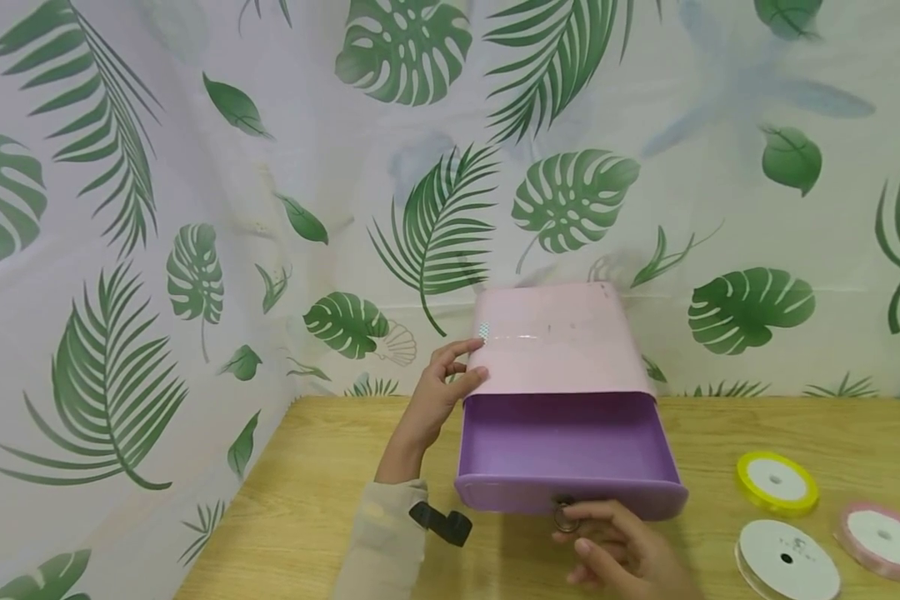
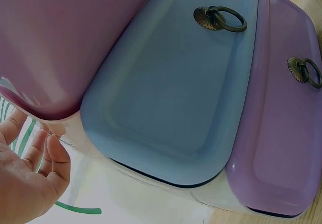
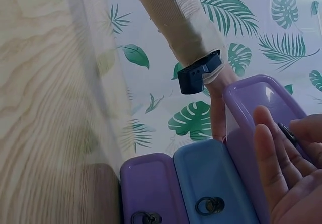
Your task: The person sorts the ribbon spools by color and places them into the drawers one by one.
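Observation:
A small pink drawer cabinet (image 1: 555,333) stands on the table, its top purple drawer (image 1: 570,450) pulled out; the inside that shows holds nothing. My right hand (image 1: 622,546) pinches the metal ring pull (image 1: 566,518) on that drawer's front. In the right wrist view, thumb and fingertip meet at the dark ring (image 3: 288,133). My left hand (image 1: 438,400) touches the cabinet's left side near the top, fingers loosely bent in the left wrist view. Below sit a blue drawer (image 2: 171,93) and a lower purple drawer (image 2: 276,118), both pushed in, each with a ring pull.
On the table (image 1: 292,517) to the right lie a yellow-edged ribbon spool (image 1: 776,479), a white spool (image 1: 787,558) and a pink-edged ribbon spool (image 1: 883,537). A leaf-print sheet (image 1: 450,125) hangs behind the cabinet and along the left. A black wrist strap (image 1: 441,523) sits on the left sleeve.

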The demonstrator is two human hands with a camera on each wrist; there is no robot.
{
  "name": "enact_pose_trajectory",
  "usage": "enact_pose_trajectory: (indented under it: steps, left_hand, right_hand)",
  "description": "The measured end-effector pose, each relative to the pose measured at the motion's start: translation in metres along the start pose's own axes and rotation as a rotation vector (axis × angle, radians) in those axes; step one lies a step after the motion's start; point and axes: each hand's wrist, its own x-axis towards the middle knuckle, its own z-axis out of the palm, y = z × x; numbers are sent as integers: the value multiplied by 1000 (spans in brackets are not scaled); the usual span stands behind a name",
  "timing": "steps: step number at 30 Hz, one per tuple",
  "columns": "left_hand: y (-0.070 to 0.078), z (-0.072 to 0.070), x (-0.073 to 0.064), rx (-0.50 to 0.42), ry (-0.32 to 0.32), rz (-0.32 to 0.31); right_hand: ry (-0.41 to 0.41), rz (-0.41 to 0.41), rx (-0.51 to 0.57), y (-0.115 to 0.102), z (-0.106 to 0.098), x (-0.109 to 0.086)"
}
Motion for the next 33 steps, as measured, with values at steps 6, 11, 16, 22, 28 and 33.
enact_pose_trajectory:
  steps: [6,11,16,22,28,33]
  left_hand:
    - [0,0,0,0,1,-1]
    - [0,0,-1,-5,-1,-5]
    - [-1,0,0,-3,-6,-1]
    - [-1,0,0,-3,-5,1]
    - [0,0,0,-7,-14,8]
    - [-2,-1,1,-7,-15,1]
  right_hand:
    - [-28,26,-9,1,-9,-7]
    - [-49,168,12,-1,-21,-15]
    - [-27,321,-22,-3,-33,-27]
    - [-72,383,-55,-1,-58,-44]
    - [23,253,-250,6,-76,-67]
    - [84,70,-357,13,-93,-81]
